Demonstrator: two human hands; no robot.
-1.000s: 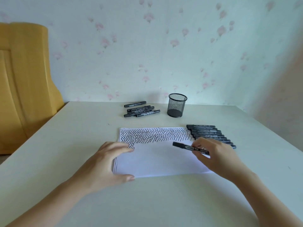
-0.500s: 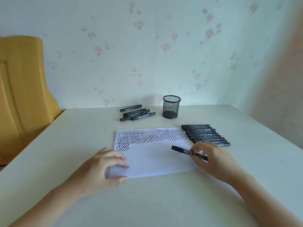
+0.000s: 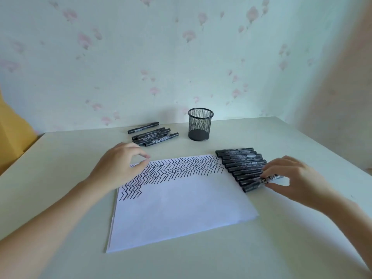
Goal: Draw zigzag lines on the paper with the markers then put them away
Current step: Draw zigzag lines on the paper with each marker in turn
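A white sheet of paper [image 3: 181,210] lies on the table, its far part covered with black zigzag lines [image 3: 181,167]. Right of it lies a neat row of several black markers [image 3: 239,162]. My right hand [image 3: 291,178] pinches the nearest marker [image 3: 259,183] at the front end of that row, low on the table. My left hand [image 3: 118,166] hovers over the paper's far left corner, fingers loosely curled and holding nothing. A second small group of black markers [image 3: 155,135] lies behind my left hand.
A black mesh pen cup [image 3: 200,127] stands upright and empty near the wall, between the two marker groups. A yellow wooden piece [image 3: 12,141] stands at the left beyond the table [image 3: 261,248]. Flowered wallpaper backs the table.
My right hand carried the marker from over the paper to the right, down to the front end of the marker row. My left hand lifted off the paper's left edge and moved farther away.
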